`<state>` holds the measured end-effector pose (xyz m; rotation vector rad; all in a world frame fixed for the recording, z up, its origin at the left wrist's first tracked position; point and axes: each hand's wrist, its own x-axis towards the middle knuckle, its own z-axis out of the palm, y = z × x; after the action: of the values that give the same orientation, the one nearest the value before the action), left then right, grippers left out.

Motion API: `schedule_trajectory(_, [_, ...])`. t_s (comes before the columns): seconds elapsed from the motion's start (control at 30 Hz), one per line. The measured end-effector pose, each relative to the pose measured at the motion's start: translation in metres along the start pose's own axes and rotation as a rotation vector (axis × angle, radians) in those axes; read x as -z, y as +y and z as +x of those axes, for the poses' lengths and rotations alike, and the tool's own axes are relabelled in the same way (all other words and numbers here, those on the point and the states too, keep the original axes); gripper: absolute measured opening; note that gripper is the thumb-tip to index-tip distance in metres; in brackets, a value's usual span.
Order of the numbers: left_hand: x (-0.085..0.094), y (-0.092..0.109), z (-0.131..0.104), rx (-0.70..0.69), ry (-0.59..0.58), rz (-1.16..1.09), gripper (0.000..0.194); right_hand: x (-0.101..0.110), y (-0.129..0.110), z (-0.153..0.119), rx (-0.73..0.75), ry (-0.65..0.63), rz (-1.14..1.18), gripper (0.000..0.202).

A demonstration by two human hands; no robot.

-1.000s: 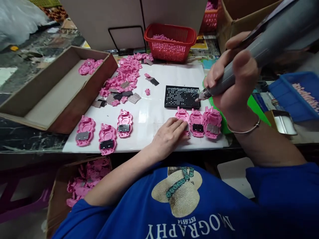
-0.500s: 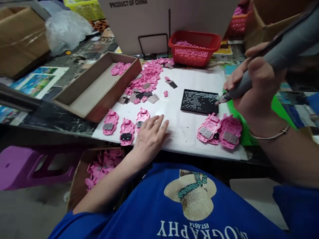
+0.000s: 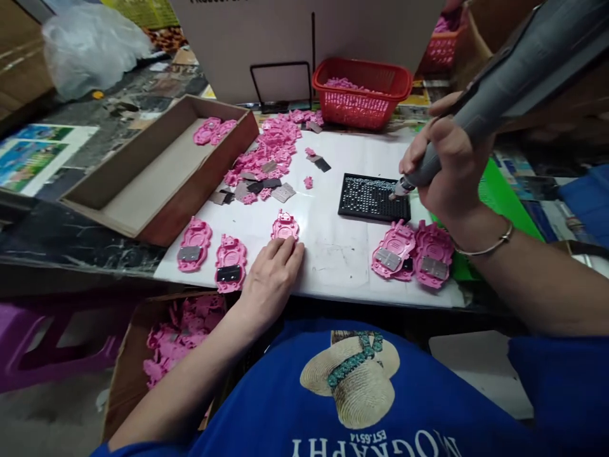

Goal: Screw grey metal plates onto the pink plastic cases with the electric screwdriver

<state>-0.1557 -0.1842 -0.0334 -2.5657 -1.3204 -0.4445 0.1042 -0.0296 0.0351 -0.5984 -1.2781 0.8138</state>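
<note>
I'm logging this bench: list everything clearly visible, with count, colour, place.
Sheet: one, white, centre
Casings: at least six, pink, sheet's near side
Loose parts: uncounted, mostly pink, heaped behind casings
Perforated tray: one, black, right of centre
Shallow box: one, brown, left
Baskets: two, red, back
Crate: one, yellow, upper left
Bag: one, translucent, upper left
Panel: one, pale, back
Mat: one, green, right
Stool: one, purple, lower left
Cartons: three, brown, upper corners and lower left
Power tool: one, grey, upper right
Shirt: one, blue, bottom
Left grip: one, over a casing
Right grip: one, around the tool
</note>
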Motion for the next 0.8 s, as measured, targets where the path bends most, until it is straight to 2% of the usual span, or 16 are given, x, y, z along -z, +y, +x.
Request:
schedule_trajectory(0.13, [-0.004, 0.029, 0.023, -0.134, 0.035, -0.103, 0.034, 0.004, 0.003, -0.011, -0.091, -0.030, -0.074, 0.036])
schedule_trajectory(0.3, [-0.001, 0.059, 0.052, -0.272, -0.095, -0.191, 0.035, 0.004, 0.007, -0.017, -0.138, -0.053, -0.132, 0.043])
schedule_trajectory(0.4, [-0.002, 0.061, 0.056, -0.285, -0.104, -0.226, 0.035, 0.003, 0.007, -0.018, -0.163, -0.031, -0.177, 0.047])
schedule_trajectory(0.53, [-0.012, 0.056, 0.051, -0.223, 0.076, -0.283, 0.029, 0.003, 0.007, -0.019, -0.185, -0.013, -0.226, 0.044])
schedule_trajectory(0.6, [-0.015, 0.053, 0.048, -0.173, 0.123, -0.296, 0.030, 0.004, 0.007, -0.019, -0.169, -0.008, -0.216, 0.042])
schedule_trajectory(0.8, [-0.020, 0.052, 0.044, -0.109, 0.034, -0.383, 0.036, 0.003, 0.008, -0.019, -0.190, 0.010, -0.221, 0.043])
